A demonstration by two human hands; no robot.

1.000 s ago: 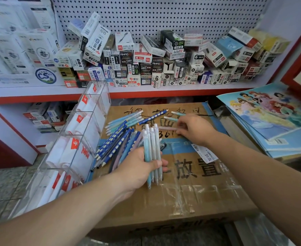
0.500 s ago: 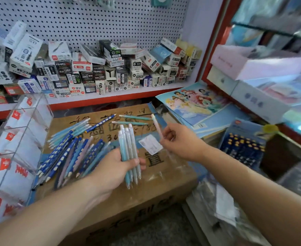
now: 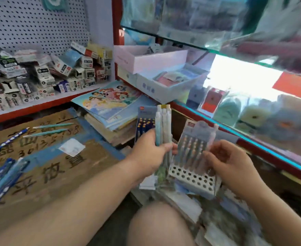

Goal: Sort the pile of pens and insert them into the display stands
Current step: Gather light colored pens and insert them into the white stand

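My left hand [image 3: 151,153] grips a bundle of pale blue and white pens [image 3: 163,128], held upright beside the display stand. The stand [image 3: 190,178] has a white base full of round holes, with several pens standing in its back rows. My right hand [image 3: 233,164] hovers over the stand's right side with curled fingers that pinch a pale pink pen [image 3: 214,134]. A second stand with a dark blue card [image 3: 144,121] sits behind my left hand. The remaining blue pens [image 3: 2,173] lie at the far left on the cardboard box [image 3: 61,171], with two teal pens [image 3: 48,130] further back.
A stack of princess picture books [image 3: 110,102] lies between the box and the stands. A red-edged shelf of small boxes [image 3: 39,75] runs along the pegboard. A glass counter [image 3: 252,96] stands to the right. My knee [image 3: 160,226] is below the stand.
The view has swung right. Both hands left the cardboard box and moved to the display stand, the left with its pen bundle, the right with the pink pen.
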